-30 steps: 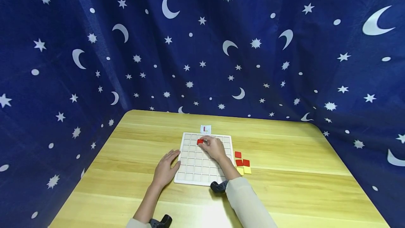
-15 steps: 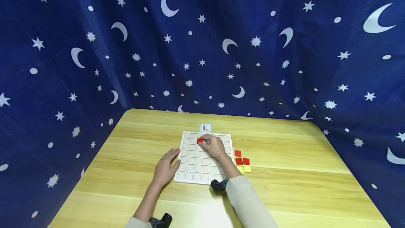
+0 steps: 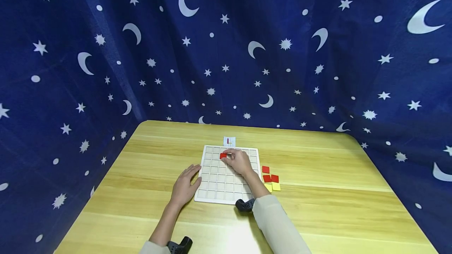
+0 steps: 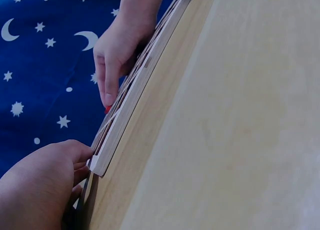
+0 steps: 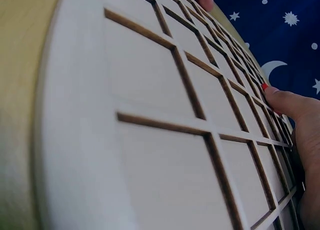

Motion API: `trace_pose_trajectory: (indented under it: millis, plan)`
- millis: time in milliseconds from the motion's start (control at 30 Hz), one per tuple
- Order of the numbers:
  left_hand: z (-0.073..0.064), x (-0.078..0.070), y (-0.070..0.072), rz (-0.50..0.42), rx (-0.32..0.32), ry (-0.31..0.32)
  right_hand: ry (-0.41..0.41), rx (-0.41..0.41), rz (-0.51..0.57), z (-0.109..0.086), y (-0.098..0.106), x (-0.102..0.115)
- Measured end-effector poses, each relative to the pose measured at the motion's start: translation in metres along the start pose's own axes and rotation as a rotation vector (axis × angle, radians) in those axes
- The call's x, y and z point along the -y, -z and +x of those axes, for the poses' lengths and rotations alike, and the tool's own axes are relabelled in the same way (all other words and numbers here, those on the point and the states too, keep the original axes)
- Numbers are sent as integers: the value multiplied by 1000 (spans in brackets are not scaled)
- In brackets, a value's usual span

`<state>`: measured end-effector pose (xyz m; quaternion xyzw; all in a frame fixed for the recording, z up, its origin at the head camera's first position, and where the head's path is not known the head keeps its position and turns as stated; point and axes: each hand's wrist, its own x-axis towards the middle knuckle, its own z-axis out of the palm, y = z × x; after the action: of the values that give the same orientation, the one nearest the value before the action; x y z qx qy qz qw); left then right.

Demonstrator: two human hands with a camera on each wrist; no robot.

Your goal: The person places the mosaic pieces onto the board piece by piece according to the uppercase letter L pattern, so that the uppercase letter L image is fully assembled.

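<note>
A white grid board (image 3: 213, 196) with square recesses lies on the wooden table. Near its far edge my right hand (image 3: 239, 161) pinches a red square tile (image 3: 223, 155) between thumb and fingers, at a cell in the second row. In the right wrist view only a bit of the red tile (image 5: 265, 86) shows past the thumb. My left hand (image 3: 184, 185) rests along the board's left edge, fingers relaxed and thumb touching the rim. The left wrist view has the left hand (image 4: 45, 182) at the board's corner.
Right of the board lie several loose tiles, red ones (image 3: 266, 169) and yellow ones (image 3: 276, 186), close to my right forearm. A small printed grid card (image 3: 229, 141) lies just beyond the far edge. A dark blue curtain (image 3: 226, 50) with moons and stars hangs behind the table.
The head view has tipped slightly, so the table scene sits a little higher. Both hands and the red tile keep nearly the same place on the board.
</note>
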<state>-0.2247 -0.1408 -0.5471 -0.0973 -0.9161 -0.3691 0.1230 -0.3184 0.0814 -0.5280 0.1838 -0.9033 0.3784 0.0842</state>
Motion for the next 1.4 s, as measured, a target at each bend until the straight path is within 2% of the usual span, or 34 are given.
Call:
trace_pose_trajectory:
  millis: [900,1100,1233,1400]
  plan:
    - [-1,0,0,-16,-8,-10,-1,-15,-22,-2,0,3]
    - [-1,1,-1,-13,-13,-11,0,-17,20,-2,-2,0]
    - [-1,1,-1,-13,-19,-18,11,-60,78,-4,-1,-2]
    - [-1,1,-2,-16,-8,-10,41,-155,125,-8,7,-1]
